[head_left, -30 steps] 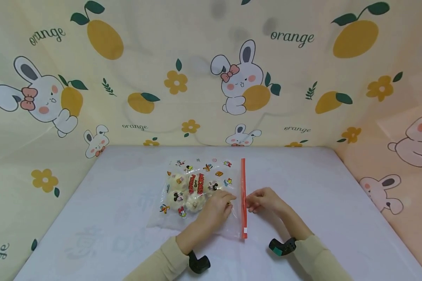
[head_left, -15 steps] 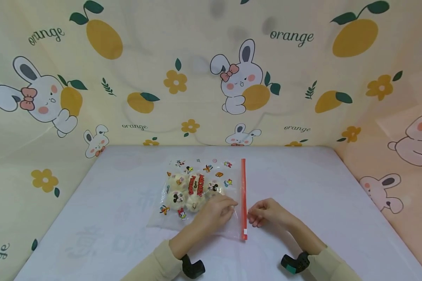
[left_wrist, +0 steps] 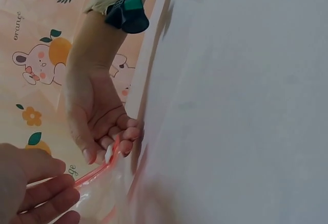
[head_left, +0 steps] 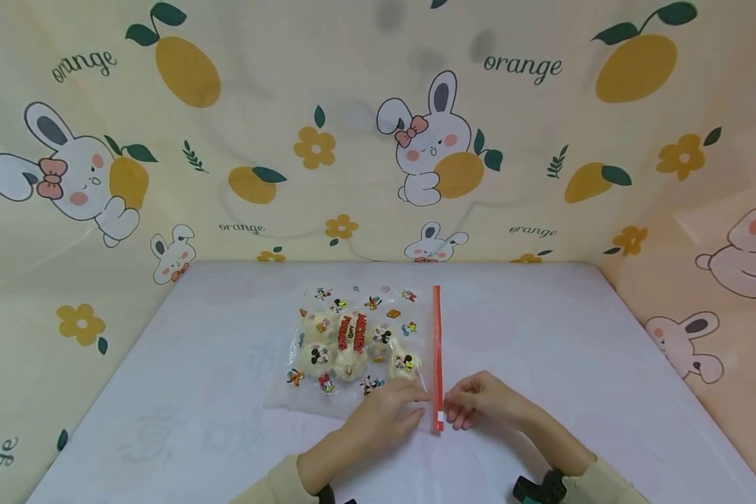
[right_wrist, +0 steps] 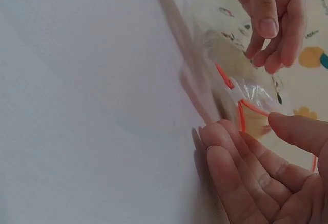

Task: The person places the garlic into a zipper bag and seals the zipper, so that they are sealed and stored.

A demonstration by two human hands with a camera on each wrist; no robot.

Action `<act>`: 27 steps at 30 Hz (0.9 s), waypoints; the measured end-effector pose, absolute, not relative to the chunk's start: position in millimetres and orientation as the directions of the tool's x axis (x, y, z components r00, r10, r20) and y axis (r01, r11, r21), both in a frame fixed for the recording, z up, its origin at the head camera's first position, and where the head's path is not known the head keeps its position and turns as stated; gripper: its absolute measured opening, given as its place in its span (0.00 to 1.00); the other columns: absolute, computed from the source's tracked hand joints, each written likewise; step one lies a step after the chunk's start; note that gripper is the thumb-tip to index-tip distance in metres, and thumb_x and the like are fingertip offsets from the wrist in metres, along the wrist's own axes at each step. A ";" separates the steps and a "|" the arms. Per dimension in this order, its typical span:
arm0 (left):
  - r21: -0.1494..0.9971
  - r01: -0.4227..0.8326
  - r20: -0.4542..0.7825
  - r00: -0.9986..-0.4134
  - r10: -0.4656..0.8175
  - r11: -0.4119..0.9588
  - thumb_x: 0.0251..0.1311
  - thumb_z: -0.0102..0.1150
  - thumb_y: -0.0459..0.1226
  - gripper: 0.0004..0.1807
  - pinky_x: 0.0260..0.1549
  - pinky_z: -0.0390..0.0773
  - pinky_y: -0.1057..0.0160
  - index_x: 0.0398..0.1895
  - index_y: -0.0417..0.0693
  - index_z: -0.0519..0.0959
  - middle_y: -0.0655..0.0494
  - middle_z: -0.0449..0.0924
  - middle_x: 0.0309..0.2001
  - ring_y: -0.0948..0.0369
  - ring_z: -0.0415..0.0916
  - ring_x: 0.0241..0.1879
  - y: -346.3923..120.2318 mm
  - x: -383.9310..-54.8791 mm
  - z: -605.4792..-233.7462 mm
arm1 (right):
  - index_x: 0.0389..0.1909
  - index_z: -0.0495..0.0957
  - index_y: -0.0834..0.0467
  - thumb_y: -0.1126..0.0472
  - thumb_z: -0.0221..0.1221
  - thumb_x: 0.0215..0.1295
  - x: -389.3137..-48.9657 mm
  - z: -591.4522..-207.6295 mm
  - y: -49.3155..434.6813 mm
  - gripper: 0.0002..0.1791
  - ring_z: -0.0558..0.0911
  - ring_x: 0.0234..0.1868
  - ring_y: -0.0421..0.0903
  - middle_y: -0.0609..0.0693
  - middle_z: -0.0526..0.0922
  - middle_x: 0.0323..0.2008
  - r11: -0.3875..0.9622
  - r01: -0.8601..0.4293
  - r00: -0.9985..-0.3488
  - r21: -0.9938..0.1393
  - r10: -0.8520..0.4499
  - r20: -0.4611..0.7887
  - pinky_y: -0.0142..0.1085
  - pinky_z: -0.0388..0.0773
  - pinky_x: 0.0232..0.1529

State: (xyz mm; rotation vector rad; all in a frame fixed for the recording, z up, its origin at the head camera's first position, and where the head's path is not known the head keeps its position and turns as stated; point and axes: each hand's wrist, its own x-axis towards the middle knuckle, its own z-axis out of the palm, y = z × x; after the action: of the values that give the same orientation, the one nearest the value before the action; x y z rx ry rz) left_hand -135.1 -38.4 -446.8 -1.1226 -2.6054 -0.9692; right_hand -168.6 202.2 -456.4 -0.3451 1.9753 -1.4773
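Note:
A clear zip bag [head_left: 346, 301] with cartoon prints lies flat, several pale round things [head_left: 351, 364] inside it. Its red zip strip [head_left: 437, 336] runs down the right side, a white slider [head_left: 440, 416] near the front end. Bent loosely over the bag's front right part is my left hand [head_left: 384, 413], with no grip visible. Beside the strip, my right hand [head_left: 485, 399] has its thumb at one red edge, fingers apart from the thumb. In the right wrist view, the red edges part between slider [right_wrist: 234, 95] and right fingers [right_wrist: 225, 167].
A white-covered table [head_left: 214, 336] extends around the bag. Behind it hangs a patterned cloth [head_left: 353, 140] printed with rabbits and oranges, and similar cloth lines the sides. Each wrist carries a dark camera; the right one [head_left: 538, 486] shows near the front.
Both hands have moved toward the front, the right one along the red strip. More of the pale round things on the bag's right now show. The bag has hardly shifted.

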 end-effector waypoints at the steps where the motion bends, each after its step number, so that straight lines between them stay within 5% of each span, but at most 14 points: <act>1: 0.496 0.708 0.381 -0.698 0.606 0.503 0.58 0.63 0.33 0.11 0.53 0.81 0.67 0.45 0.45 0.83 0.53 0.86 0.45 0.59 0.81 0.49 -38.4 -133.9 -448.1 | 0.41 0.78 0.77 0.61 0.54 0.69 -167.6 -456.7 201.8 0.18 0.84 0.24 0.37 0.52 0.87 0.27 0.327 0.166 -0.757 -0.930 -0.562 -0.333 0.29 0.84 0.29; 6: 0.524 0.745 0.417 -0.648 0.638 0.414 0.56 0.63 0.30 0.09 0.49 0.81 0.72 0.41 0.43 0.84 0.53 0.87 0.40 0.61 0.83 0.44 -38.8 -129.7 -453.9 | 0.40 0.78 0.78 0.61 0.55 0.69 -164.0 -459.3 199.4 0.19 0.83 0.24 0.36 0.50 0.86 0.27 0.310 0.175 -0.736 -0.935 -0.590 -0.333 0.27 0.84 0.29; 13: 0.684 0.657 0.332 -0.667 0.667 0.316 0.58 0.60 0.28 0.09 0.43 0.81 0.78 0.41 0.39 0.83 0.49 0.87 0.39 0.61 0.83 0.39 -40.0 -124.8 -462.0 | 0.38 0.80 0.76 0.59 0.58 0.67 -160.5 -460.4 193.0 0.19 0.83 0.23 0.35 0.49 0.87 0.25 0.337 0.169 -0.722 -0.926 -0.598 -0.349 0.26 0.83 0.27; 27: 0.731 0.598 0.275 -0.700 0.659 0.330 0.59 0.61 0.30 0.10 0.41 0.80 0.79 0.43 0.41 0.84 0.50 0.87 0.40 0.67 0.80 0.38 -45.0 -124.0 -468.1 | 0.38 0.78 0.78 0.62 0.58 0.66 -167.3 -468.8 182.9 0.18 0.84 0.22 0.36 0.55 0.88 0.24 0.317 0.180 -0.742 -0.931 -0.578 -0.340 0.27 0.83 0.27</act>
State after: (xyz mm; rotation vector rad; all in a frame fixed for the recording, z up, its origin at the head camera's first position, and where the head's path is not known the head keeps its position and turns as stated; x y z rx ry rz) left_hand -124.0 -45.0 -468.1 -1.2400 -2.6185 -1.3878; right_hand -167.3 182.9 -468.8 -0.3507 1.9319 -1.4857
